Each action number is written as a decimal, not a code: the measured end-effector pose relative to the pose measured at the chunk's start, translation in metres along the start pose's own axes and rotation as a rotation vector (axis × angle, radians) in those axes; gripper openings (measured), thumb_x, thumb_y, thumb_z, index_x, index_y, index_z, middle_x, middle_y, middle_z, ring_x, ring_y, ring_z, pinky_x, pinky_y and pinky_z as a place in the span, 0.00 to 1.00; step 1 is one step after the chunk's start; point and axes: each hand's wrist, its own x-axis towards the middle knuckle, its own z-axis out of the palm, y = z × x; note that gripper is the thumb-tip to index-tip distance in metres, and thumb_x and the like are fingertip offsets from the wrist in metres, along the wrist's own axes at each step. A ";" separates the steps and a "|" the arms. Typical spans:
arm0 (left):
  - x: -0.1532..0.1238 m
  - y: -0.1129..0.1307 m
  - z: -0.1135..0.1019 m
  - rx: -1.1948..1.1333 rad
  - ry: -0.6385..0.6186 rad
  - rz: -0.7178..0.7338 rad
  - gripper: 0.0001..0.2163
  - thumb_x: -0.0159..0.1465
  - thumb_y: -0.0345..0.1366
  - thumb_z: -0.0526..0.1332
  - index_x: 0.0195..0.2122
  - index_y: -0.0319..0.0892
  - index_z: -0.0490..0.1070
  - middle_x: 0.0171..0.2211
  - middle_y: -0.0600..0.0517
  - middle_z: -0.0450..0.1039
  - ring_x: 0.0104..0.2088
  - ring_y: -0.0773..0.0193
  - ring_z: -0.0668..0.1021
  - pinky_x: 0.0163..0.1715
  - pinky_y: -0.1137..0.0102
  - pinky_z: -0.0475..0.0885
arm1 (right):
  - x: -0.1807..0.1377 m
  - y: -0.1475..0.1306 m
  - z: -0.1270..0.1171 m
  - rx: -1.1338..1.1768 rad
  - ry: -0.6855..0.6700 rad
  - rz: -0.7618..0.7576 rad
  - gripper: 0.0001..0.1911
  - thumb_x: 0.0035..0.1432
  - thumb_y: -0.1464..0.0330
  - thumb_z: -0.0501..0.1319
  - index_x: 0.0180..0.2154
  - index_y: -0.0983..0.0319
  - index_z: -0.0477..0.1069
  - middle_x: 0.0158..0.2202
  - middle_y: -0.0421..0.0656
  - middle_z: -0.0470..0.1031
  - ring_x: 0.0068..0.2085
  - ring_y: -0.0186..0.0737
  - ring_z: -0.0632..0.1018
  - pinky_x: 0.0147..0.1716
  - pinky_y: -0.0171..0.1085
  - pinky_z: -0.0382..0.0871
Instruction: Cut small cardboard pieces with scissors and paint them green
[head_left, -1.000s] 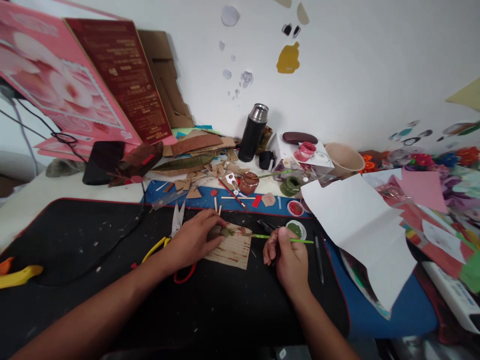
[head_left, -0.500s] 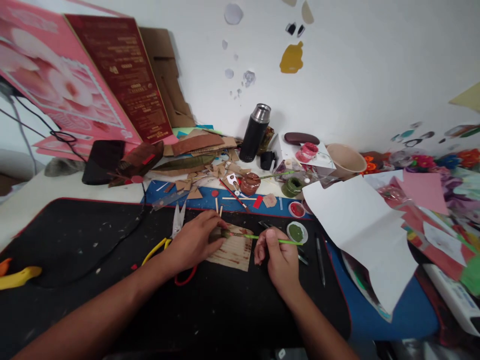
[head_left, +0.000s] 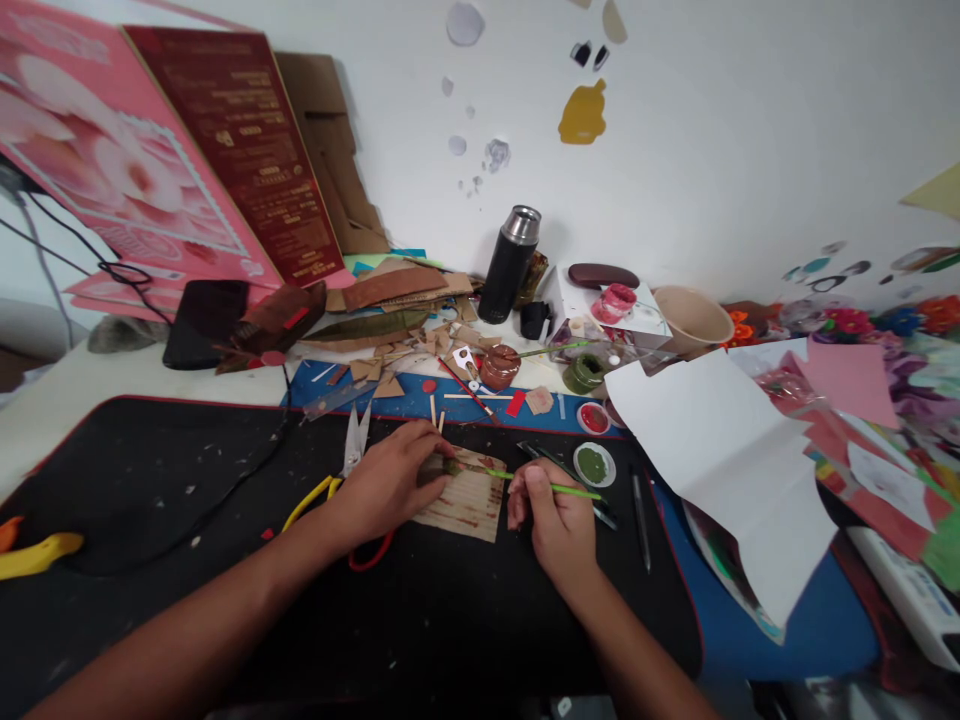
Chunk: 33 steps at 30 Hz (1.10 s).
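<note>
My right hand [head_left: 559, 515] is closed around a thin paintbrush with a bright green handle [head_left: 574, 491]. Its tip points left, over a piece of corrugated cardboard [head_left: 469, 510] streaked with brown paint. On the cardboard's left part rests my left hand [head_left: 390, 480], thumb and fingers drawn together around a small greenish-brown piece that they mostly hide. Scissors [head_left: 354, 445] with yellow and red handles lie beside and partly under the left hand. Just beyond my right hand is a round lid of green paint [head_left: 594, 465].
Behind the black mat [head_left: 225, 600] stand a brown paint jar [head_left: 500, 368], a green paint jar [head_left: 583, 374] and a black flask [head_left: 510, 265]. Cardboard scraps [head_left: 397, 345] lie at the back. White paper [head_left: 712, 430] covers the right side. A pen [head_left: 641, 520] lies near my right hand.
The brush has shifted slightly and its handle end tips a little lower. My right hand moved slightly left; the left hand stays in place.
</note>
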 end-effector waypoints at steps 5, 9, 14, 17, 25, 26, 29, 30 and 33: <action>0.000 -0.001 0.001 0.002 0.017 -0.003 0.08 0.67 0.35 0.64 0.47 0.45 0.74 0.49 0.47 0.75 0.53 0.51 0.78 0.56 0.57 0.74 | -0.001 -0.001 -0.005 -0.020 0.008 -0.016 0.25 0.74 0.51 0.57 0.31 0.61 0.73 0.17 0.38 0.70 0.18 0.35 0.72 0.21 0.33 0.65; 0.000 -0.001 0.001 0.006 -0.002 0.001 0.08 0.67 0.34 0.64 0.47 0.45 0.74 0.48 0.47 0.74 0.53 0.51 0.77 0.56 0.56 0.75 | -0.001 -0.002 -0.010 -0.014 0.033 -0.017 0.25 0.74 0.51 0.58 0.30 0.61 0.72 0.17 0.37 0.69 0.18 0.34 0.72 0.20 0.32 0.65; -0.001 -0.003 0.002 0.016 0.004 0.020 0.09 0.66 0.32 0.64 0.48 0.44 0.73 0.49 0.47 0.74 0.53 0.52 0.77 0.56 0.56 0.75 | -0.001 -0.009 -0.011 0.077 0.076 -0.020 0.25 0.73 0.50 0.59 0.29 0.61 0.71 0.17 0.36 0.67 0.17 0.33 0.72 0.18 0.31 0.65; -0.001 -0.002 0.003 0.029 0.025 0.035 0.09 0.66 0.32 0.65 0.47 0.43 0.73 0.48 0.47 0.74 0.52 0.53 0.78 0.55 0.58 0.75 | 0.000 -0.011 -0.007 0.109 0.062 -0.024 0.25 0.73 0.51 0.59 0.30 0.61 0.71 0.17 0.36 0.67 0.17 0.33 0.72 0.18 0.31 0.65; 0.000 0.001 0.001 0.037 0.020 0.023 0.08 0.67 0.32 0.65 0.47 0.44 0.74 0.47 0.47 0.75 0.52 0.52 0.78 0.54 0.58 0.76 | 0.001 -0.003 0.003 0.062 -0.010 -0.027 0.25 0.74 0.51 0.58 0.30 0.62 0.72 0.17 0.36 0.68 0.17 0.33 0.71 0.19 0.31 0.64; 0.000 0.001 0.001 0.039 0.017 0.021 0.08 0.67 0.32 0.65 0.47 0.44 0.74 0.47 0.47 0.75 0.52 0.52 0.78 0.54 0.57 0.76 | 0.001 -0.002 0.002 0.060 -0.008 -0.022 0.25 0.74 0.51 0.58 0.30 0.62 0.72 0.17 0.36 0.68 0.17 0.33 0.71 0.19 0.31 0.64; 0.000 0.000 0.001 0.042 0.020 0.021 0.08 0.67 0.34 0.64 0.47 0.44 0.74 0.48 0.47 0.75 0.52 0.52 0.78 0.55 0.57 0.76 | 0.001 -0.003 -0.002 0.055 0.002 -0.006 0.26 0.73 0.50 0.58 0.30 0.61 0.72 0.16 0.36 0.68 0.17 0.33 0.71 0.19 0.31 0.64; 0.000 0.000 0.001 0.040 0.020 0.022 0.08 0.68 0.34 0.65 0.48 0.44 0.74 0.48 0.47 0.74 0.52 0.53 0.78 0.55 0.57 0.76 | 0.001 -0.003 -0.003 0.056 0.009 -0.001 0.26 0.73 0.49 0.58 0.30 0.61 0.72 0.16 0.36 0.67 0.17 0.33 0.71 0.19 0.31 0.65; 0.000 0.000 0.001 0.031 0.014 0.016 0.08 0.68 0.34 0.65 0.48 0.44 0.74 0.48 0.47 0.74 0.51 0.53 0.78 0.54 0.57 0.76 | 0.001 -0.006 -0.009 0.070 0.038 0.008 0.26 0.72 0.49 0.59 0.29 0.61 0.71 0.16 0.36 0.67 0.16 0.33 0.71 0.18 0.31 0.65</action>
